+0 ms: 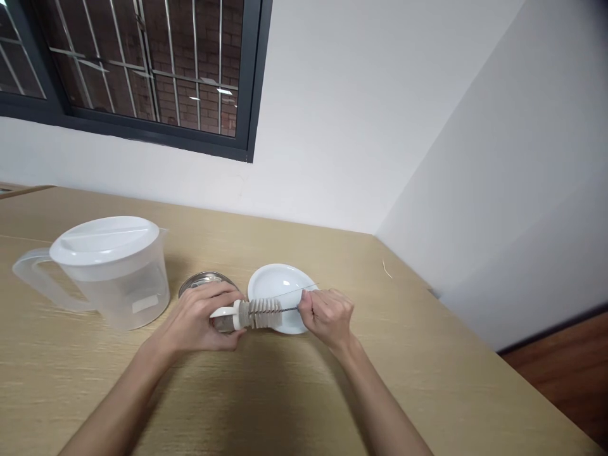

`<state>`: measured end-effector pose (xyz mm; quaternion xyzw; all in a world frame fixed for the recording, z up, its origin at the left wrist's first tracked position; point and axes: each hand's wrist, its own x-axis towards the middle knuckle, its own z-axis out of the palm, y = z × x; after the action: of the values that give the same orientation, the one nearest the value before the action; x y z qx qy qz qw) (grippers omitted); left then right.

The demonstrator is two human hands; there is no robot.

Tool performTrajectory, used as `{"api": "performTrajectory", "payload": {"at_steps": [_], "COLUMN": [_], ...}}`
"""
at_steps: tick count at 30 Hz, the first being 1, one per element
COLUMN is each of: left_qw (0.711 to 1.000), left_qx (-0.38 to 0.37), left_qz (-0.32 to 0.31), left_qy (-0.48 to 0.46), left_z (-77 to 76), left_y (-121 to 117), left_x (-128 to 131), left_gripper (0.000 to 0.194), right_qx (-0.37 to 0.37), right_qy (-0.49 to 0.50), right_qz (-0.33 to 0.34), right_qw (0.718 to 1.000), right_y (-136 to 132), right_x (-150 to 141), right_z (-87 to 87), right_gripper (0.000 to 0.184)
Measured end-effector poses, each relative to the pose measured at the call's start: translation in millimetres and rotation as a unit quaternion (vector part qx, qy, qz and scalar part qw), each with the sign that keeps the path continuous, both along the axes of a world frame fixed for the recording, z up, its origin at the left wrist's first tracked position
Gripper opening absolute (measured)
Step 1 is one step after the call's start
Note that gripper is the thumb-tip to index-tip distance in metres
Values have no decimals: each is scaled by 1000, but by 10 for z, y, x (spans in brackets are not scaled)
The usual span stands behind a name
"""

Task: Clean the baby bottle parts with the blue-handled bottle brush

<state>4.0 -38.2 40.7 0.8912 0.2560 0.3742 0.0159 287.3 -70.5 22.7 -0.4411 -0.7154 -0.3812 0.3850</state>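
My left hand (204, 316) is wrapped round a small clear bottle (223, 323) with a white collar and spout, lying sideways with its mouth to the right. Closed in a fist, my right hand (327, 315) grips the twisted wire handle of a bottle brush (266, 313). The brush's pale bristles show at the bottle's mouth; whether the tip is inside, I cannot tell. Behind the brush sits a white bowl (280, 278). A round metal dish (206, 277) is partly hidden behind my left hand.
A translucent plastic pitcher (123, 285) with a white lid stands at the left, its handle pointing left. On the wooden table (427, 380), a thin pale strand (387, 269) lies at the right. A white wall (323, 126) and a barred window (142, 69) rise behind.
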Motion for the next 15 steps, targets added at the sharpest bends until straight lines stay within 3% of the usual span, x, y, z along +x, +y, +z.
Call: {"api": "performTrajectory", "payload": {"at_steps": [5,10,15], "left_qw": [998,995,992], "left_qx": [-24,-54,-83], "left_qz": [60,-4,-53], "left_qy": [29,89,84], "left_z": [-6,-2,36], "left_y": [6,-10,-52], "left_x": [35,11,16], "left_gripper": [34,41,47], "right_qx": [24,-3,-49], "right_qy": [-42,-44,-16], "right_qz": [-16,3,18], "right_qw": [999,999,998], "right_y": [-58,-89,-58], "right_x": [-11,19,64], "right_z": [62,79,47], "right_gripper": [39,40,44]}}
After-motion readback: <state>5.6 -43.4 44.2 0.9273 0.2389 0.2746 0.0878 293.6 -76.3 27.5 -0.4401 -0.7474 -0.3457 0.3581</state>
